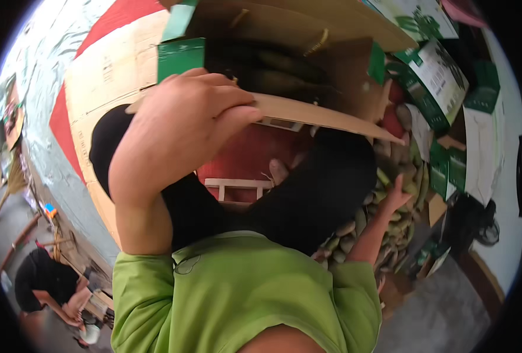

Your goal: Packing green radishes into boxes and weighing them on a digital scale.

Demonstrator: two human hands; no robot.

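Note:
My left hand is closed over the near edge of an open cardboard box, fingers over the rim and thumb on the near side. Inside the box, in shadow, lie long dark green pieces of produce; their kind is hard to make out. To the right, my right hand reaches over a heap of oblong green and brownish produce. Its thumb and fingers are spread, and nothing shows between them. A yellow-green piece lies close to its fingertips.
Under my knees is a small wooden stool or frame over a red surface. Flattened cardboard spreads at the left. Green-and-white cartons stand at the right beside a black fan-like object. Another person sits at the lower left.

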